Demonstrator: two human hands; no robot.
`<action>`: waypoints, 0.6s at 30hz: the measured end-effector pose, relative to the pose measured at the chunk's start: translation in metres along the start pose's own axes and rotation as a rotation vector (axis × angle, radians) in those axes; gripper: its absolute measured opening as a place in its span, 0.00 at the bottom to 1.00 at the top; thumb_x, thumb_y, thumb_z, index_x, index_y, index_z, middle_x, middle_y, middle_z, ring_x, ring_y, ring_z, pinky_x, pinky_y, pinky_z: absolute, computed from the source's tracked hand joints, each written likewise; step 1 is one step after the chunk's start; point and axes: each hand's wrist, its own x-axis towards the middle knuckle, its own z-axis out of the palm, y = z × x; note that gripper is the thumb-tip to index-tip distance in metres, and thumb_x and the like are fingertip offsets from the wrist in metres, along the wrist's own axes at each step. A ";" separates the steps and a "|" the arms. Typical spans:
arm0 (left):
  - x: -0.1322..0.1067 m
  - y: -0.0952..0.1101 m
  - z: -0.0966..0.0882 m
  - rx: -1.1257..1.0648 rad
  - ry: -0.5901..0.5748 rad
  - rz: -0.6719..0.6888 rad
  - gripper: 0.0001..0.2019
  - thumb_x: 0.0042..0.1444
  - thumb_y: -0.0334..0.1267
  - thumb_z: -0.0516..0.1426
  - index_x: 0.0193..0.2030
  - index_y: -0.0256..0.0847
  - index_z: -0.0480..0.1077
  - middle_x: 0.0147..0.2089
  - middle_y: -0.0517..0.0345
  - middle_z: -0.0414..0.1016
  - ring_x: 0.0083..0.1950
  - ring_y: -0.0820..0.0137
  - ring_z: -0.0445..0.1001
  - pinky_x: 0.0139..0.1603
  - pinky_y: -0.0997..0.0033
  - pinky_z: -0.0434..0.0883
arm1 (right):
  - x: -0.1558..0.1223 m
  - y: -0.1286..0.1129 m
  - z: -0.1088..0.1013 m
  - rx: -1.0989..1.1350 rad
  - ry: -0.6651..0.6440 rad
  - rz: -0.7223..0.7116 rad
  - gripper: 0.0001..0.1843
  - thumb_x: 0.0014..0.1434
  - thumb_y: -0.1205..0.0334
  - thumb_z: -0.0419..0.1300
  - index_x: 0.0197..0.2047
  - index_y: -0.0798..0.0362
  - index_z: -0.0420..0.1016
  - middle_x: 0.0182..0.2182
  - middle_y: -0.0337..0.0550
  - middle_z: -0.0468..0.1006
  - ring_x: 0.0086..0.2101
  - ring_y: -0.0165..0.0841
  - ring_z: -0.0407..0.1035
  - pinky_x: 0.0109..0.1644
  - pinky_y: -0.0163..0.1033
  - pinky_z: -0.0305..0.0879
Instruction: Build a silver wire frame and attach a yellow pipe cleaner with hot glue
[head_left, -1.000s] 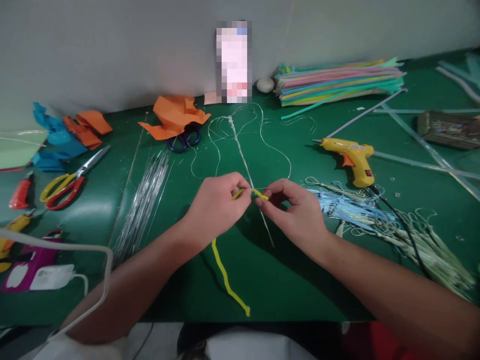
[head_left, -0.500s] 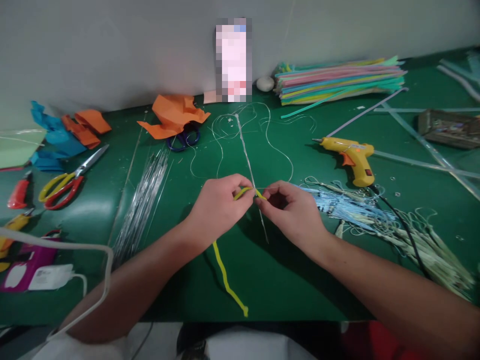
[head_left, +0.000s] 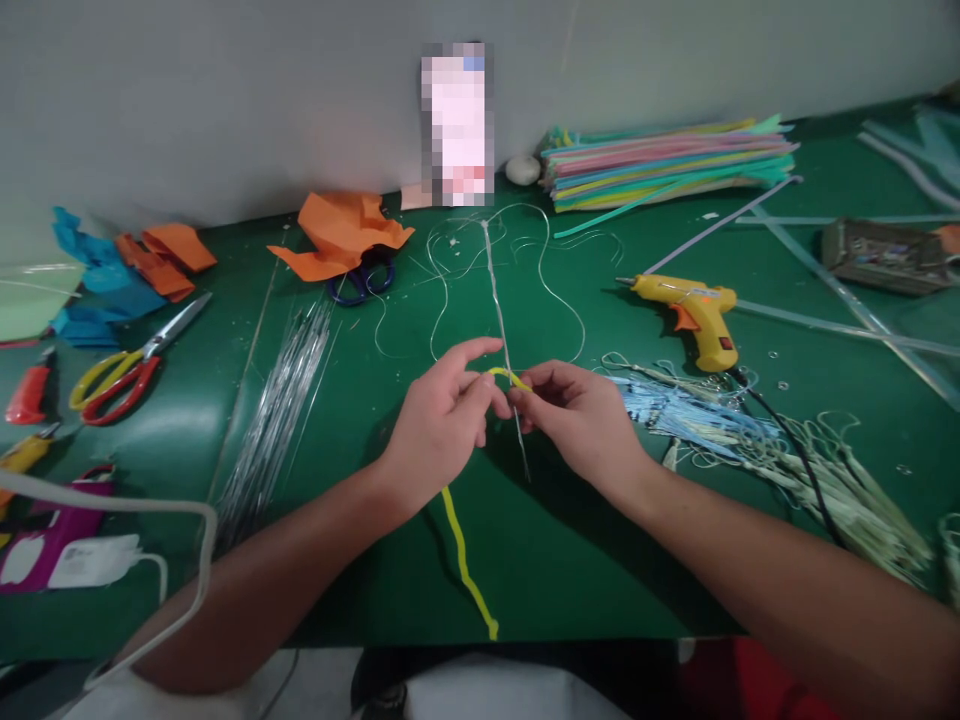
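Observation:
A yellow pipe cleaner [head_left: 466, 570] runs behind my left hand [head_left: 444, 420], and its tail hangs toward the table's front edge. Its upper part arches over a twisted silvery wire stem [head_left: 496, 300]. My left thumb and lower fingers close on the pipe cleaner just left of the stem, while the index finger stretches out to the wire. On the other side, my right hand [head_left: 581, 415] pinches the pipe cleaner's short end against the stem. The stem's lower tip sticks out below the fingers, and thin wire loops [head_left: 541, 270] spread from its top.
Thin wires [head_left: 277, 400] and scissors [head_left: 139, 365] lie left. A yellow glue gun [head_left: 694, 310] and blue tassels [head_left: 686, 405] are on the right. Behind them sits a pipe cleaner bundle [head_left: 667, 165]; orange paper [head_left: 345, 235] covers part of the dark-handled scissors [head_left: 364, 283].
My left index finger has lifted off the pinch and straightened toward the stem. The yellow piece now arches more visibly over the wire. My right hand keeps its pinch; the view shifted slightly.

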 end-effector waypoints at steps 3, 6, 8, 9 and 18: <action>0.000 -0.004 0.001 -0.066 0.040 0.038 0.19 0.68 0.39 0.50 0.64 0.40 0.64 0.31 0.61 0.77 0.20 0.79 0.66 0.24 0.77 0.67 | 0.000 -0.004 0.001 0.028 0.003 -0.002 0.16 0.48 0.49 0.69 0.30 0.53 0.73 0.20 0.37 0.73 0.20 0.27 0.66 0.24 0.35 0.61; -0.001 -0.009 0.003 -0.161 0.118 0.084 0.15 0.69 0.42 0.50 0.57 0.40 0.68 0.30 0.60 0.79 0.19 0.79 0.67 0.23 0.77 0.66 | -0.002 -0.008 0.000 0.054 0.018 -0.009 0.16 0.48 0.50 0.70 0.29 0.53 0.73 0.20 0.35 0.73 0.17 0.24 0.61 0.20 0.33 0.57; -0.003 -0.012 0.006 -0.264 0.165 0.079 0.10 0.68 0.40 0.52 0.50 0.41 0.69 0.30 0.60 0.79 0.18 0.79 0.68 0.22 0.78 0.65 | -0.003 -0.009 -0.001 0.085 0.020 -0.008 0.15 0.49 0.51 0.71 0.29 0.53 0.73 0.20 0.34 0.73 0.16 0.23 0.62 0.19 0.32 0.58; -0.003 -0.013 0.008 -0.324 0.188 0.063 0.07 0.67 0.40 0.53 0.47 0.41 0.68 0.29 0.60 0.80 0.18 0.79 0.69 0.21 0.78 0.65 | -0.003 -0.009 -0.002 0.102 0.019 -0.011 0.15 0.50 0.51 0.70 0.29 0.53 0.73 0.19 0.34 0.73 0.16 0.24 0.63 0.20 0.32 0.59; -0.008 -0.014 0.024 -0.572 0.181 -0.160 0.09 0.55 0.36 0.62 0.38 0.40 0.65 0.27 0.62 0.79 0.20 0.78 0.72 0.22 0.79 0.65 | 0.003 0.002 -0.002 0.250 -0.007 -0.058 0.15 0.52 0.52 0.70 0.31 0.53 0.74 0.20 0.35 0.75 0.20 0.26 0.69 0.26 0.33 0.67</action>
